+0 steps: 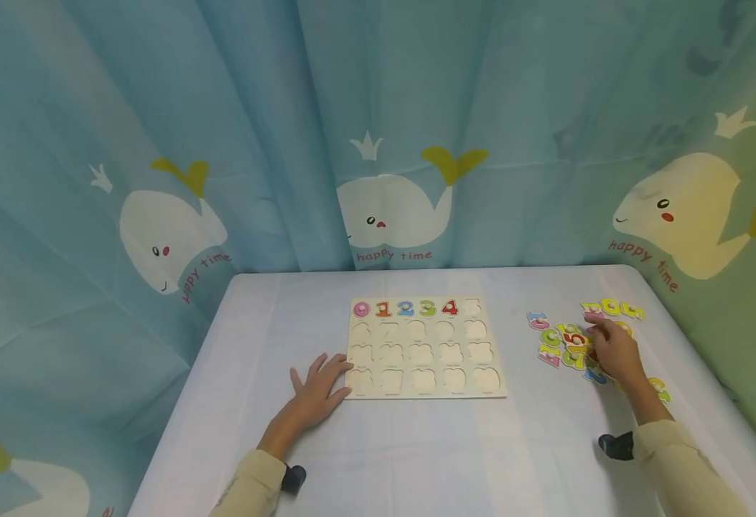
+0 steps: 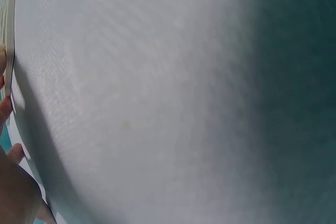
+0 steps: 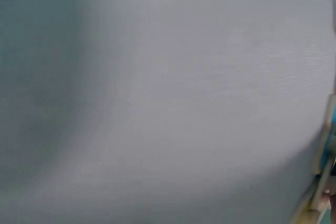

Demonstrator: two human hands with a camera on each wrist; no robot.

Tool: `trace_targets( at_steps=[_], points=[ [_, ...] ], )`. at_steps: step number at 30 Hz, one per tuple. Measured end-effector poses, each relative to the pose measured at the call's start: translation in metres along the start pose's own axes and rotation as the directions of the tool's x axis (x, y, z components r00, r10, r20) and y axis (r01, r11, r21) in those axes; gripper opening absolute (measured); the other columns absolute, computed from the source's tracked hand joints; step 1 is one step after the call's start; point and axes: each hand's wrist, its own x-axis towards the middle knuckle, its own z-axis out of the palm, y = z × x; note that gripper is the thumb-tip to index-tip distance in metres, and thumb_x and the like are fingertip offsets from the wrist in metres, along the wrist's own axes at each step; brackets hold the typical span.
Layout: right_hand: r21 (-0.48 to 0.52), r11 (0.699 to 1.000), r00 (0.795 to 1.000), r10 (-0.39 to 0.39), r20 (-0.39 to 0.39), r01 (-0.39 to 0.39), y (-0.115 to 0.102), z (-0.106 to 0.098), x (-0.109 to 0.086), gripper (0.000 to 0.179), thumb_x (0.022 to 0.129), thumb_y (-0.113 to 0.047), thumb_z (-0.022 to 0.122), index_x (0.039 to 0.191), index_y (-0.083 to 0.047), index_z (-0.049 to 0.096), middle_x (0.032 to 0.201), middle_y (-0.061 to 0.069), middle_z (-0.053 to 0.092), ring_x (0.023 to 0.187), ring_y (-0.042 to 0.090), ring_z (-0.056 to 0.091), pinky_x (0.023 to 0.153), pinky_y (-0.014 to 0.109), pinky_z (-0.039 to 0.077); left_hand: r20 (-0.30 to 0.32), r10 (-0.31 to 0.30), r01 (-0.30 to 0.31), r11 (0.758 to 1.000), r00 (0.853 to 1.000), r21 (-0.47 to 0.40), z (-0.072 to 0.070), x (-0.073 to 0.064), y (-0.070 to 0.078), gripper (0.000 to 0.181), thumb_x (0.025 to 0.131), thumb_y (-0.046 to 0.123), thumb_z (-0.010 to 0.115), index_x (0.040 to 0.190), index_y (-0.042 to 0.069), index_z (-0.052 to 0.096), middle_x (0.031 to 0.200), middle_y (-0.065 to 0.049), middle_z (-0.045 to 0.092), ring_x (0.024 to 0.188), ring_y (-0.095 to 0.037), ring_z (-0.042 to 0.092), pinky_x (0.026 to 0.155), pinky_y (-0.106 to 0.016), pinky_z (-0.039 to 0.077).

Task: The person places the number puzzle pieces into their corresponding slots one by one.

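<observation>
A pale wooden number puzzle board (image 1: pixel 429 362) lies on the table, with coloured pieces 0 to 4 in its top row and bare recesses elsewhere. My left hand (image 1: pixel 316 393) lies with fingers spread, fingertips at the board's left edge. Over at the right, my right hand (image 1: pixel 615 352) reaches into a loose pile of number pieces, its fingers bent downward. Beside those fingertips is a red number piece (image 1: pixel 574 339). I cannot tell whether they grip a piece. In the right wrist view, stacked pieces (image 3: pixel 324 140) show only at the right edge.
Several number pieces spread around the right hand, among them a yellow piece (image 1: pixel 610 307) behind it and a green one (image 1: pixel 659 389) near the forearm. A white cloth (image 1: pixel 416 452) covers the table. Blue-green curtains (image 1: pixel 261 108) with whale prints hang behind and at the sides.
</observation>
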Motion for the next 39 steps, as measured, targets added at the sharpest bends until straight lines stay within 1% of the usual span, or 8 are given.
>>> trace_targets(
  at_steps=[6,13,15,21,24,30,35,39],
  points=[
    [-0.031,0.998,0.998,0.063,-0.01,-0.063,0.002,0.003,-0.007,0.04,0.102,-0.016,0.033,0.135,0.004,0.043,0.102,0.02,0.048,0.075,0.026,0.05,0.045,0.018,0.04,-0.001,0.001,-0.001,1.0,1.0,-0.001,0.004,0.001,-0.001,0.041,0.092,0.031,0.058,0.131,0.02,0.051,0.144,-0.003,0.039,0.137,-0.035,0.019,0.093,-0.075,-0.008],
    [-0.051,0.996,0.996,0.07,-0.047,-0.072,0.006,0.002,-0.013,0.039,0.102,-0.015,0.033,0.135,0.003,0.044,0.112,0.022,0.05,0.086,0.028,0.046,0.052,0.02,0.037,0.005,0.002,-0.002,1.0,1.0,-0.005,0.004,0.001,-0.001,0.041,0.092,0.031,0.059,0.131,0.019,0.051,0.144,-0.004,0.039,0.137,-0.036,0.019,0.093,-0.075,-0.007],
    [-0.059,0.996,0.996,0.061,-0.058,-0.064,0.007,0.003,-0.014,0.038,0.101,-0.014,0.034,0.134,0.003,0.044,0.109,0.022,0.051,0.084,0.027,0.046,0.053,0.022,0.037,0.006,0.0,0.0,1.0,1.0,-0.007,0.002,0.0,0.0,0.041,0.092,0.03,0.06,0.13,0.019,0.051,0.144,-0.004,0.04,0.137,-0.036,0.019,0.093,-0.075,-0.008],
    [-0.052,0.996,0.995,0.067,-0.073,-0.07,0.009,0.005,-0.019,0.038,0.102,-0.016,0.036,0.134,0.002,0.045,0.105,0.02,0.051,0.08,0.026,0.048,0.048,0.017,0.039,0.012,0.0,0.0,1.0,1.0,0.0,-0.003,0.001,0.002,0.041,0.092,0.03,0.06,0.131,0.019,0.051,0.144,-0.004,0.04,0.137,-0.036,0.018,0.093,-0.075,-0.008],
    [-0.046,0.997,0.995,0.061,-0.078,-0.065,0.009,0.004,-0.02,0.04,0.102,-0.019,0.034,0.135,0.001,0.045,0.108,0.02,0.051,0.08,0.026,0.047,0.047,0.017,0.039,0.017,-0.004,0.004,1.0,1.0,0.005,-0.002,0.001,0.001,0.042,0.092,0.03,0.06,0.131,0.019,0.051,0.144,-0.004,0.039,0.137,-0.036,0.018,0.093,-0.075,-0.008],
    [-0.044,0.998,0.996,0.039,-0.083,-0.043,0.011,0.002,-0.019,0.041,0.102,-0.02,0.033,0.134,0.001,0.045,0.107,0.02,0.052,0.074,0.025,0.049,0.047,0.022,0.042,0.008,-0.002,0.002,1.0,1.0,0.001,0.001,0.002,0.002,0.042,0.092,0.03,0.059,0.132,0.019,0.051,0.145,-0.004,0.039,0.137,-0.035,0.018,0.094,-0.075,-0.009],
    [-0.068,0.997,0.995,0.041,-0.096,-0.048,0.015,0.004,-0.015,0.04,0.101,-0.019,0.034,0.133,0.002,0.047,0.105,0.019,0.053,0.08,0.025,0.047,0.054,0.024,0.042,0.008,-0.005,0.005,1.0,1.0,0.008,0.001,0.003,0.003,0.043,0.092,0.031,0.059,0.132,0.019,0.05,0.145,-0.005,0.038,0.137,-0.036,0.018,0.093,-0.075,-0.008],
    [-0.049,0.998,0.991,0.03,-0.128,-0.037,0.013,0.003,-0.011,0.039,0.101,-0.016,0.035,0.132,0.003,0.047,0.108,0.022,0.052,0.088,0.03,0.045,0.068,0.036,0.041,0.0,-0.011,0.011,1.0,1.0,0.008,-0.002,0.002,0.003,0.044,0.092,0.031,0.06,0.132,0.018,0.051,0.144,-0.005,0.039,0.137,-0.037,0.018,0.093,-0.075,-0.007]
  ],
)
